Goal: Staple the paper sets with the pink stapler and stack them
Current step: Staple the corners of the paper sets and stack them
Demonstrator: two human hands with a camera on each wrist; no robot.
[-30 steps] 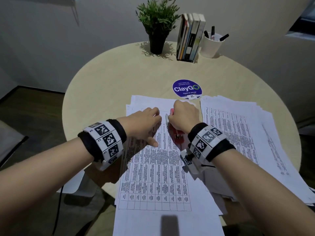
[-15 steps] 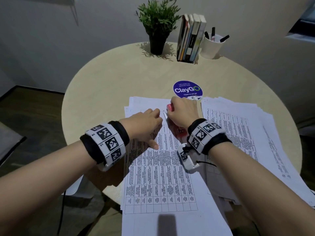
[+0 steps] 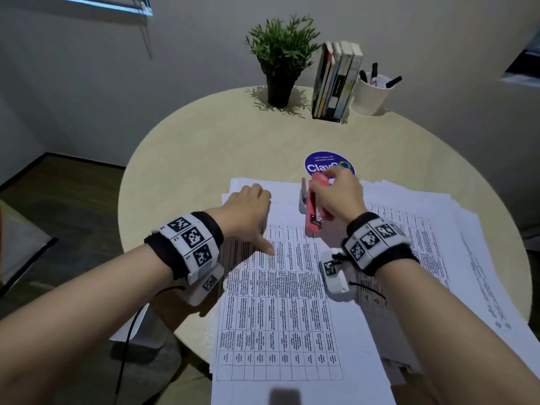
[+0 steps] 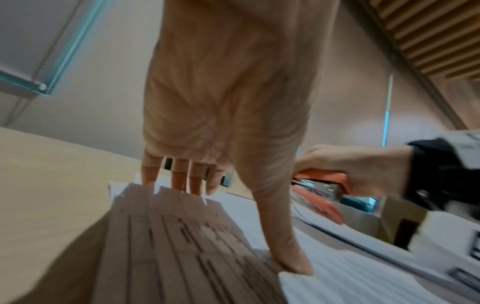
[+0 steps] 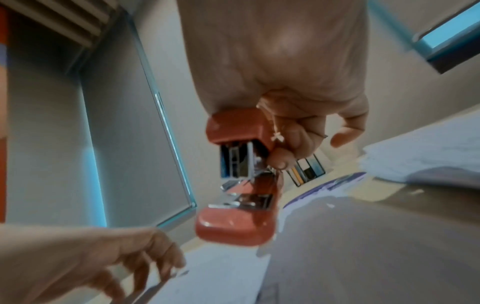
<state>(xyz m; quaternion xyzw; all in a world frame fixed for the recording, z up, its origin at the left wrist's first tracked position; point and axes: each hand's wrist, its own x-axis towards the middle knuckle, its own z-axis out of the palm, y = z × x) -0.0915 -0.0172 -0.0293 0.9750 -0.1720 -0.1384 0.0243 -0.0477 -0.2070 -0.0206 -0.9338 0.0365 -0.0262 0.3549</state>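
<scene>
The pink stapler (image 3: 314, 210) is held off the papers by my right hand (image 3: 336, 192), which grips its upper arm; its lower arm hangs apart from the upper one. In the right wrist view the stapler (image 5: 240, 174) gapes open, with my fingers (image 5: 291, 142) curled round its top. My left hand (image 3: 260, 219) presses down near the top left corner of the printed paper set (image 3: 280, 302), fingers and thumb spread on the sheet. The left wrist view shows those fingers (image 4: 182, 181) touching the paper (image 4: 176, 246), with the stapler (image 4: 319, 185) just to the right.
A loose pile of printed sheets (image 3: 423, 229) lies to the right on the round wooden table (image 3: 204, 147). A purple sticker (image 3: 317, 166) is beyond the stapler. At the far edge stand a potted plant (image 3: 282, 54), books (image 3: 336, 83) and a pen cup (image 3: 371, 92).
My right hand has lifted the stapler off the top edge of the paper set and tilted it up, so its arms now stand apart. My left hand stays pressing on the sheets.
</scene>
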